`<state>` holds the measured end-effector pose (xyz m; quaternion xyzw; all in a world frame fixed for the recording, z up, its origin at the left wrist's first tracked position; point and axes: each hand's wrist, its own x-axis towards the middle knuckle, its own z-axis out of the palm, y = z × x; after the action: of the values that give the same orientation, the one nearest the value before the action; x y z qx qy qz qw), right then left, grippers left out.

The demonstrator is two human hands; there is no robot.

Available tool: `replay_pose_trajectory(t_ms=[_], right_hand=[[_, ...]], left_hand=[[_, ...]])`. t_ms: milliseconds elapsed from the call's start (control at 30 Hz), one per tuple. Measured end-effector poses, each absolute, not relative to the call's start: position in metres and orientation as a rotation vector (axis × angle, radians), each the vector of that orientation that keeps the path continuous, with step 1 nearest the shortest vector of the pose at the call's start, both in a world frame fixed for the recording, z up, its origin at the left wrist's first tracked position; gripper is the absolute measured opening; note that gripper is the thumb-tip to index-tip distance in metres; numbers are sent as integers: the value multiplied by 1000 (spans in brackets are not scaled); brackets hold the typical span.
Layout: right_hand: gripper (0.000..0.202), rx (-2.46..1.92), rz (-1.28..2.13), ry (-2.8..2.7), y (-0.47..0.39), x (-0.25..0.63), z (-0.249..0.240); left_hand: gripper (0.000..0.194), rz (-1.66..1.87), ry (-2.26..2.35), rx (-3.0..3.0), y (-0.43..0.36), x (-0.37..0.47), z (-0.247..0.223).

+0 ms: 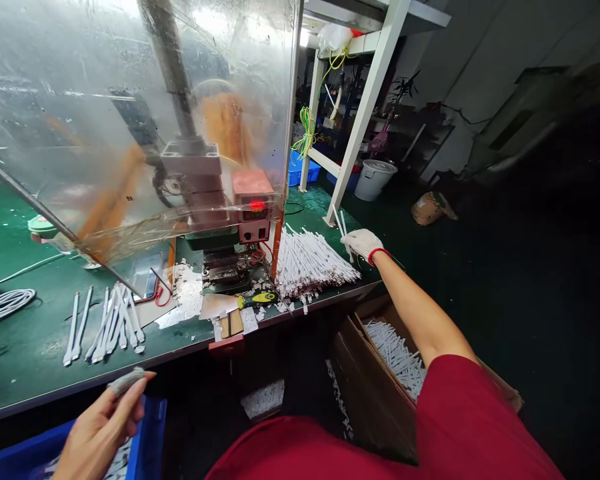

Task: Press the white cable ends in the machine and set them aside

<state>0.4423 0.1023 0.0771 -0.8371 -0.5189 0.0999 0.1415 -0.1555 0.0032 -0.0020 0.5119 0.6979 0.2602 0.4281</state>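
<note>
My right hand, in a white glove with a red cuff, pinches a few thin white strips at the right end of the bench. Beside it lies a large pile of white strips. My left hand is over a blue bin at the front left. Grey wrapping covers one of its fingertips, and the fingers are curled together; whether anything is between them is too small to tell. Several white strips lie spread on the green bench ahead of my left hand.
A press machine stands behind a clear plastic shield. A scraper with a yellow-black handle lies at the bench edge. A cardboard box of white strips is below my right arm. A white metal frame rises behind the pile.
</note>
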Motion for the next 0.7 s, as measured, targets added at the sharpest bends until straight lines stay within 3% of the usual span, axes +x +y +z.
replay_pose_trajectory(t_ms=[133,267,433,700], right_hand=[[32,-2046,375,-1373,85,408,103],[34,-1517,879,-1263,53,334,109],[33,-1266,1409,-1231,7,238,89],[35,-1248,1441,-1173,8,199,73]], left_hand=[[60,562,1305,1305,-8,-100,13],[51,477,947,1370,-12,-33,31],[46,605,761,1480,-4,27,41],[46,659,769,1306,-18,20,22]])
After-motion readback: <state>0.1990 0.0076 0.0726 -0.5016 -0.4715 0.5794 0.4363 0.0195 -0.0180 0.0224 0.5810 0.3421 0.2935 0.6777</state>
